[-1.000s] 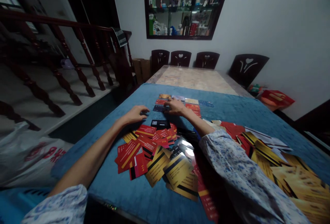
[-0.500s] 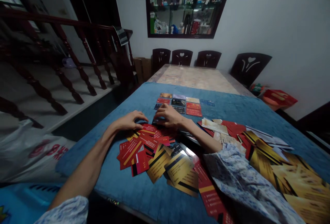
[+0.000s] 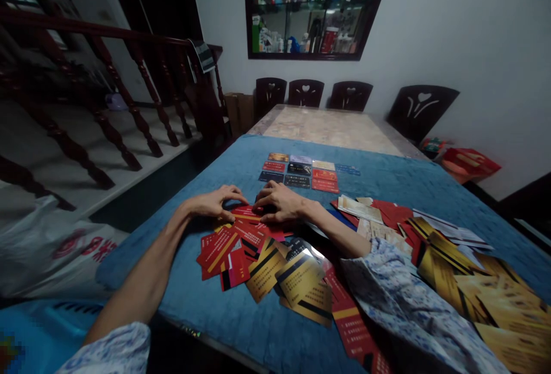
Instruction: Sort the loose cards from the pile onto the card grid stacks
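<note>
My left hand [image 3: 215,202] rests at the far left edge of a loose heap of red cards [image 3: 221,248]. Its thumb and fingers are apart and touch the topmost cards. My right hand [image 3: 282,202] lies over the far right part of the same heap, fingers bent and spread, fingertips by a red card; its palm hides some cards. Nearer me, gold cards [image 3: 303,282] with black stripes overlap the heap. Beyond my hands, several cards lie face up in rows, among them a dark blue card [image 3: 271,176] and a red card [image 3: 325,184].
Right of my right forearm spread gold cards [image 3: 499,299], red envelopes and pale papers [image 3: 359,209]. A blue cloth [image 3: 198,316] covers the near table. Dark chairs [image 3: 305,93] line the far end. A wooden railing [image 3: 129,98] and a white plastic bag [image 3: 51,253] are at left.
My right hand has drawn back from the rows of cards onto the red heap, uncovering the dark blue card. My left hand has barely moved. The view has shifted slightly.
</note>
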`<state>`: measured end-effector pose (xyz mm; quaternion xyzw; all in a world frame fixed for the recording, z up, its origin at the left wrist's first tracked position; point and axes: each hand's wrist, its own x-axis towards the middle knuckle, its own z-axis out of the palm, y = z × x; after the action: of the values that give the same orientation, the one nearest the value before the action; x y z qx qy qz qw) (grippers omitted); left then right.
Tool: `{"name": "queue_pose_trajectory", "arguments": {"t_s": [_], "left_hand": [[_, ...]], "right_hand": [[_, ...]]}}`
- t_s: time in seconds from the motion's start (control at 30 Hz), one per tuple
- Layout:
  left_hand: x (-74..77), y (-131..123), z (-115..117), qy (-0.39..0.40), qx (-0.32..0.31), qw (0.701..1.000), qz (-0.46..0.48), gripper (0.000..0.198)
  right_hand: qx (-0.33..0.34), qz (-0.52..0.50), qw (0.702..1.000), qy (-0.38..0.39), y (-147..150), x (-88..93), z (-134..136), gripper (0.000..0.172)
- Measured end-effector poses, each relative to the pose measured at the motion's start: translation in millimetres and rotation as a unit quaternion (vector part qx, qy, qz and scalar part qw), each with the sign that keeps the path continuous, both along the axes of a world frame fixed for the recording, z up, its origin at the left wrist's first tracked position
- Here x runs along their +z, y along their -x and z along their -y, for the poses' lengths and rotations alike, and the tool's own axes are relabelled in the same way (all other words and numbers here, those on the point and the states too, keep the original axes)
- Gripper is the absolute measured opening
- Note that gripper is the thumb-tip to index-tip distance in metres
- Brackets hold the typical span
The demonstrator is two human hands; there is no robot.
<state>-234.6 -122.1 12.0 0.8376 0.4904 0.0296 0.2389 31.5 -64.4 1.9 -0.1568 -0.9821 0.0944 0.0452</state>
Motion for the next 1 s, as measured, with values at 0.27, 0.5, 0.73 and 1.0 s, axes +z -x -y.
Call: {"name": "queue_pose_trajectory", "arguments": {"t_s": [0.27, 0.5, 0.73, 1.0], "left_hand": [[-2.5, 1.6, -1.3, -0.019, 0.006, 1.000, -0.011, 0.054], [-5.4, 1.4, -2.8, -0.038, 0.007, 0.999, 0.029, 0.045], [-2.8, 4.5, -5.0, -0.024, 0.011, 0.995, 0.098, 0.039], [-5.2, 6.2, -6.9, -0.033, 0.038, 0.988, 0.149, 0.036]], "right_hand": [[-0.004, -0.012, 1.000, 0.009, 3.7, -2.2, -1.4, 0.037], [0.012, -0.048, 0.999, 0.009, 3.9, -9.3, -5.9, 0.036], [0.007, -0.065, 0.998, -0.002, 3.6, -11.4, -5.7, 0.039], [0.035, -0.118, 0.990, -0.070, 4.5, -13.6, -5.8, 0.027]]}}
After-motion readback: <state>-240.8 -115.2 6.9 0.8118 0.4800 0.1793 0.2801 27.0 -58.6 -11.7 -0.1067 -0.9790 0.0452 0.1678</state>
